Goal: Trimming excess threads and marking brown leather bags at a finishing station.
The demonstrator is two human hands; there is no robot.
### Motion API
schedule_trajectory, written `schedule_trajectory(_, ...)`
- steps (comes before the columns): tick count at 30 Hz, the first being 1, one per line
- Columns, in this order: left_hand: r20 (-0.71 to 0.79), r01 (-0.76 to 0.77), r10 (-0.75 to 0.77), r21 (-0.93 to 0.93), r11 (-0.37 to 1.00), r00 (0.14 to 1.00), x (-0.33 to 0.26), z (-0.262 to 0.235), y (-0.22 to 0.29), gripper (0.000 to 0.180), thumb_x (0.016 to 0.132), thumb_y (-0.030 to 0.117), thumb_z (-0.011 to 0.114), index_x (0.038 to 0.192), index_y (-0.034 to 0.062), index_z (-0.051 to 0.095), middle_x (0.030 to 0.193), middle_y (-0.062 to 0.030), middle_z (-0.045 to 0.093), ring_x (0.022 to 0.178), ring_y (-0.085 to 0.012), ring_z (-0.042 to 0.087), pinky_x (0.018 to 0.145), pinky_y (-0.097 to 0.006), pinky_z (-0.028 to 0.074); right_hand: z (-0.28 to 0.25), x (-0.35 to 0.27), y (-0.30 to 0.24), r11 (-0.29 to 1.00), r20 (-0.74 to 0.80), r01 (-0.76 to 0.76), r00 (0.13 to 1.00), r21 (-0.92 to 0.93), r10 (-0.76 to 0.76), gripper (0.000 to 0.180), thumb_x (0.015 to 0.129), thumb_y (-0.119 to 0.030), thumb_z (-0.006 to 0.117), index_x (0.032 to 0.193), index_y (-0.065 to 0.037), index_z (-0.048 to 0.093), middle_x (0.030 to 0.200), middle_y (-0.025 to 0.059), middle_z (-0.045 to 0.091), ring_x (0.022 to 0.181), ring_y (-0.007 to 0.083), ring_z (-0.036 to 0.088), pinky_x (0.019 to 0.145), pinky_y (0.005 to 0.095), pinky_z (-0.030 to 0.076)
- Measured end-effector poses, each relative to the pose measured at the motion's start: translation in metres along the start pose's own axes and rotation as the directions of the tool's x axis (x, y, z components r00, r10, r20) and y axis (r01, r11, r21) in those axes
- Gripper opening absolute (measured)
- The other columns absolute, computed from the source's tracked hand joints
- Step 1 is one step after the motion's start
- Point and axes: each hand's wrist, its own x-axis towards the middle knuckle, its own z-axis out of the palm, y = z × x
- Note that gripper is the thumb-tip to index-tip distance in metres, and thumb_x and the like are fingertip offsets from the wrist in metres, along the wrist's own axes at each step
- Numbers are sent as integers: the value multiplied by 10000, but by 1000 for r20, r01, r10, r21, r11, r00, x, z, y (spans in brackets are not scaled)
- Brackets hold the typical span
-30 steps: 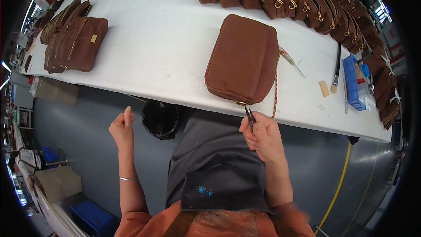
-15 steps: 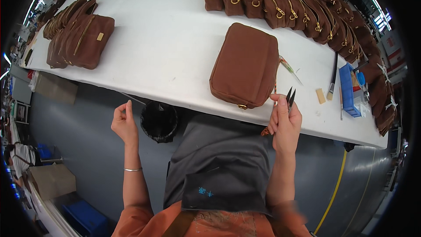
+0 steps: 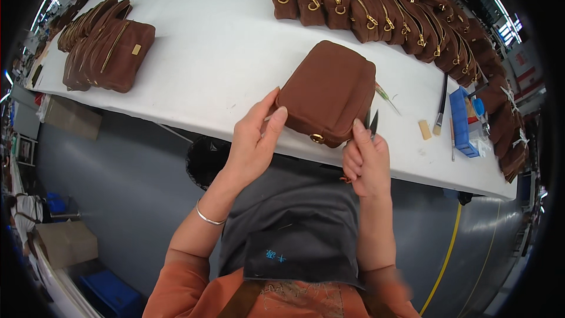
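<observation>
One brown bag [image 3: 329, 85] sits on the white table [image 3: 200, 53] before me, its near left corner between the slightly parted thumb and fingers of my left hand [image 3: 252, 147], while my right hand [image 3: 367, 162] is curled round dark snips [image 3: 375, 122], thumb at the near right corner. This bag looks unfinished to me; of the left-hand stack [image 3: 115, 53] and the far row of bags [image 3: 376, 9], I cannot tell which are done.

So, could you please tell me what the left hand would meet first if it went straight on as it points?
The left hand would meet the brown bag first, at its near left corner; it looks right up against it, though this view leaves actual contact uncertain.
</observation>
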Motion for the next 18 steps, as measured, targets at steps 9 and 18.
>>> schedule_trajectory(9,-4,-131,133,-192,973,991,12,-2,47,424,1023,219,485,1355,-44,483,1244,-115,605,1083,-134,573,930,-304,483,7,2,-48,675,146,415,896,-610,-419,205,886,-180,702,878,8,622,848,-26,505,721,65,380,644,230,338)
schedule_trajectory(18,-29,-305,305,-164,938,952,15,2,52,379,976,78,541,1337,-34,505,1240,-128,600,1168,-189,562,961,-310,470,8,17,-54,875,47,430,901,-223,-431,224,931,-188,654,761,-78,557,598,-83,440,482,10,326,434,201,234)
